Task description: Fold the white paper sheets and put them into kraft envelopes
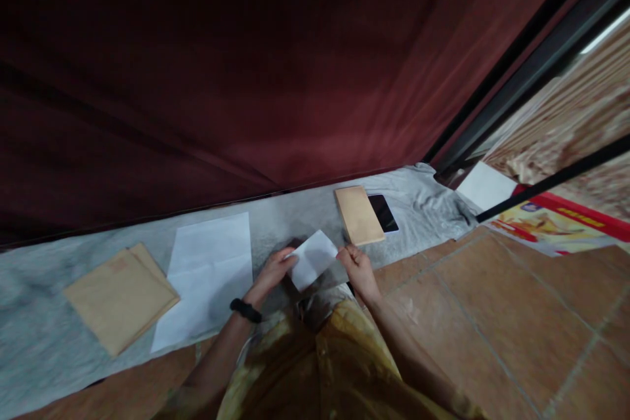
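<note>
Yellow clothing [325, 367] is seen bottom centre; above, white slip [313, 258] (pinched by left hand [273, 269] and right hand [360, 270]) might be torn by tugging.

Indoors here, home or shop, can't tell which: dark red curtain [295, 92] at twelve, grey cloth-covered surface [290, 213] running eight to three, terracotta floor tiles [472, 315] at four, printed board [556, 226] at three!
</note>
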A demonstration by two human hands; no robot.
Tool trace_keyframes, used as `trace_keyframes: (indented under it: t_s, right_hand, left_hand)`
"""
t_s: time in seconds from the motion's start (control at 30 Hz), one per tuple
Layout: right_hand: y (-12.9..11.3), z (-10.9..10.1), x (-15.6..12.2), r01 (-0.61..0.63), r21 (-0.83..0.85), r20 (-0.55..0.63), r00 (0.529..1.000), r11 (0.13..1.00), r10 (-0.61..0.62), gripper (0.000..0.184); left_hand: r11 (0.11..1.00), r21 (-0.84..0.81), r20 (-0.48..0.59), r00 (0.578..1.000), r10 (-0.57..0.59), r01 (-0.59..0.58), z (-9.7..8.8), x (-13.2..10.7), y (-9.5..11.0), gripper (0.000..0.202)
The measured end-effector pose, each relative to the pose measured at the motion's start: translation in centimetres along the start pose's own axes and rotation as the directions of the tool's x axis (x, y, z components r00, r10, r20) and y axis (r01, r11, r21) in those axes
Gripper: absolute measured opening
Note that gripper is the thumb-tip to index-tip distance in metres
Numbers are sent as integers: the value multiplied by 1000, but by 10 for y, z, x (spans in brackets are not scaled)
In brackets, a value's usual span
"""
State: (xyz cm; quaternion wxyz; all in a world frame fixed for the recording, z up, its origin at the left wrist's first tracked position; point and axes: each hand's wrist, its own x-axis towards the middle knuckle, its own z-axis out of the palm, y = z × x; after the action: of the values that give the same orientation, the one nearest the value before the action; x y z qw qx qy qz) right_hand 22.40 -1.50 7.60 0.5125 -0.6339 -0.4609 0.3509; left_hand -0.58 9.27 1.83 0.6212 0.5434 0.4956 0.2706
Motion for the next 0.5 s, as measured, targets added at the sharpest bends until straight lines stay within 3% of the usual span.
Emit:
trace_keyframes:
  t_s: [0.07,0.1,0.27,0.4,0.5]
  right_hand:
    - [22,4,10,28,-57,-146,989,998,-36,33]
    - [33,7,13,30,-58,-160,986,998,-39,29]
    - [77,27,22,-42,99,29,999,994,40,29]
    - [93,41,35,-118,89,-36,992,989,121,17]
    - [95,48,42,-132,54,-110,984,990,138,16]
  left_hand:
    - [998,54,28,999,30,-32,-1,1,5,18]
    - [994,91,46,998,49,-53,-1,2,7,17]
    - [973,208,107,991,81,-102,2,9,10,16]
    - [985,165,-81,994,68,-54,6,11,3,24]
    - [999,48,-214,976,26,-16,7,5,-6,43]
